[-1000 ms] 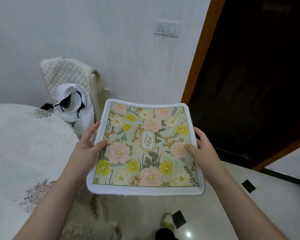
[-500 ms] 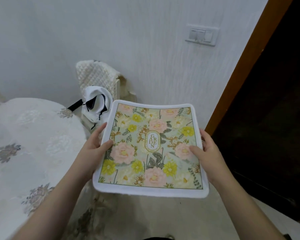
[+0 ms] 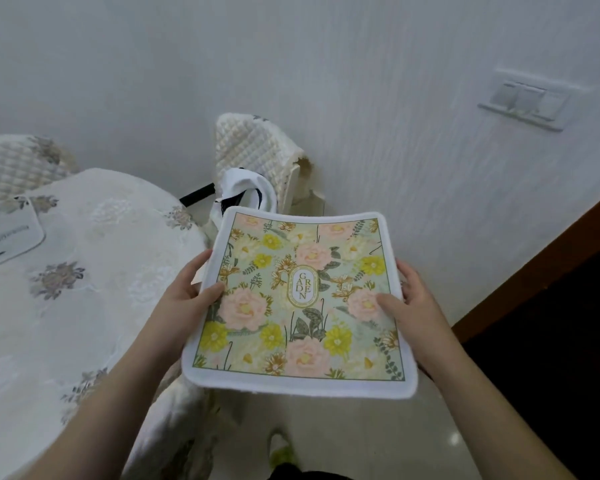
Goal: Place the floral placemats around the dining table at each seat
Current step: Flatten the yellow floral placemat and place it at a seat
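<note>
I hold a square floral placemat [image 3: 302, 303] with a white border, pink and yellow flowers and a "GARDEN" label, flat in the air beside the table. My left hand [image 3: 187, 292] grips its left edge, thumb on top. My right hand [image 3: 406, 299] grips its right edge, thumb on the print. The round dining table [image 3: 84, 289] with a cream embroidered cloth lies to the left. Another mat [image 3: 7, 233], white side showing, lies on the table at the far left.
A chair [image 3: 257, 150] with a quilted cream cover stands against the wall behind the placemat, a white and black bag [image 3: 246, 188] on it. A second quilted chair [image 3: 14, 164] is at the far left. A dark doorway [image 3: 551, 323] with a wooden frame is on the right.
The view has swung left and the table has come further into view, along with the mat on it and a second chair. Both hands keep the same grip on the placemat.
</note>
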Demonstrator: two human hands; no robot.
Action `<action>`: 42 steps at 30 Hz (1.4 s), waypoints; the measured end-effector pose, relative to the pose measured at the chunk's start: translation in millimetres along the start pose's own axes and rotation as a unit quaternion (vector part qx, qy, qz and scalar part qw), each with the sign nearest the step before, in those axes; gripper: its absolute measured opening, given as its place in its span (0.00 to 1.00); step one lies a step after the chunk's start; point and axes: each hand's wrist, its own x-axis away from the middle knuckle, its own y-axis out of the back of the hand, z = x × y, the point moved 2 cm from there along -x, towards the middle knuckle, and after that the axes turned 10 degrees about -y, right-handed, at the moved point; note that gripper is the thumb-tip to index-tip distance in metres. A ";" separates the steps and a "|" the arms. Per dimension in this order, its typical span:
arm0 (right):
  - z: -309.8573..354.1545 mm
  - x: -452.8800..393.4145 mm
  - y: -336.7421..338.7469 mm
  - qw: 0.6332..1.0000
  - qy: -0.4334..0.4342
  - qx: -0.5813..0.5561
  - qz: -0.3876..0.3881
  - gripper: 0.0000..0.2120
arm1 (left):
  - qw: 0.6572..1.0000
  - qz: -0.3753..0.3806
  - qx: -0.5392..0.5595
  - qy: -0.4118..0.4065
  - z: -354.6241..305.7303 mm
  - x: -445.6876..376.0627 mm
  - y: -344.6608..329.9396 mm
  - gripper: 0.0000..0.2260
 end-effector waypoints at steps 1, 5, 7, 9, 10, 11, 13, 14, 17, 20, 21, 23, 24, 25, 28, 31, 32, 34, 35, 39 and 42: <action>4.7 -10.6 -7.5 1.000 -0.001 0.008 0.004 0.27 | 1.000 -0.006 -0.004 0.000 1.9 -8.9 6.3 0.23; 30.2 -49.7 -41.1 0.999 -0.007 0.021 0.034 0.27 | 0.999 -0.034 0.002 -0.009 1.7 -43.0 34.3 0.22; 39.6 -66.3 -56.6 0.999 -0.006 0.028 0.044 0.28 | 0.999 -0.044 0.012 -0.015 1.0 -57.0 49.1 0.22; 49.7 -83.3 -72.4 0.998 -0.001 0.037 0.041 0.29 | 0.998 -0.050 0.027 -0.018 1.7 -70.4 62.5 0.22; 55.0 -92.0 -79.6 0.998 0.002 0.043 0.039 0.29 | 0.998 -0.053 0.034 -0.016 3.1 -76.2 68.5 0.22; 59.9 -100.4 -86.5 0.998 0.006 0.050 0.041 0.29 | 0.998 -0.056 0.040 -0.013 4.6 -81.2 73.7 0.22; 67.3 -115.9 -98.9 0.996 0.008 0.064 0.059 0.29 | 0.997 -0.064 0.050 -0.008 7.9 -87.8 82.3 0.22; 70.1 -123.6 -104.0 0.995 0.004 0.068 0.067 0.29 | 0.996 -0.069 0.056 -0.006 9.5 -90.8 86.0 0.22; 76.9 -147.3 -118.1 0.993 -0.001 0.079 0.092 0.30 | 0.994 -0.092 0.065 -0.002 12.7 -99.0 95.5 0.23; 79.5 -174.3 -134.6 0.988 -0.009 0.091 0.126 0.30 | 0.991 -0.119 0.059 0.007 17.6 -107.4 104.2 0.23; 78.6 -184.5 -141.1 0.985 -0.011 0.098 0.139 0.30 | 0.991 -0.125 0.054 0.012 21.4 -111.1 107.8 0.24; 77.4 -204.8 -155.8 0.979 -0.012 0.111 0.170 0.30 | 0.988 -0.142 0.059 0.024 28.5 -117.4 115.7 0.25; 78.3 -214.9 -162.9 0.976 -0.015 0.114 0.187 0.30 | 0.986 -0.151 0.066 0.030 31.2 -120.6 118.9 0.25; 79.2 -224.7 -169.3 0.971 -0.021 0.119 0.204 0.29 | 0.984 -0.159 0.070 0.039 33.7 -123.2 121.7 0.25; 83.9 -252.7 -189.9 0.960 -0.029 0.134 0.244 0.27 | 0.979 -0.186 0.066 0.061 37.7 -128.8 129.4 0.26; 93.9 -279.2 -209.9 0.949 -0.027 0.146 0.278 0.27 | 0.968 -0.229 0.062 0.082 42.9 -132.9 134.0 0.22; 97.1 -286.6 -217.1 0.945 -0.025 0.150 0.290 0.27 | 0.963 -0.246 0.062 0.088 44.3 -133.3 135.1 0.20; 100.8 -298.9 -231.3 0.935 -0.022 0.165 0.313 0.26 | 0.952 -0.281 0.065 0.100 47.1 -133.0 137.7 0.18; 101.9 -304.0 -238.9 0.930 -0.022 0.174 0.322 0.26 | 0.946 -0.300 0.066 0.104 47.8 -132.2 139.6 0.18; 100.9 -315.5 -269.6 0.905 -0.024 0.202 0.373 0.24 | 0.920 -0.368 0.077 0.112 50.5 -118.2 147.9 0.17; 96.4 -315.9 -292.5 0.882 -0.038 0.214 0.418 0.24 | 0.902 -0.408 0.072 0.122 55.0 -98.7 155.5 0.16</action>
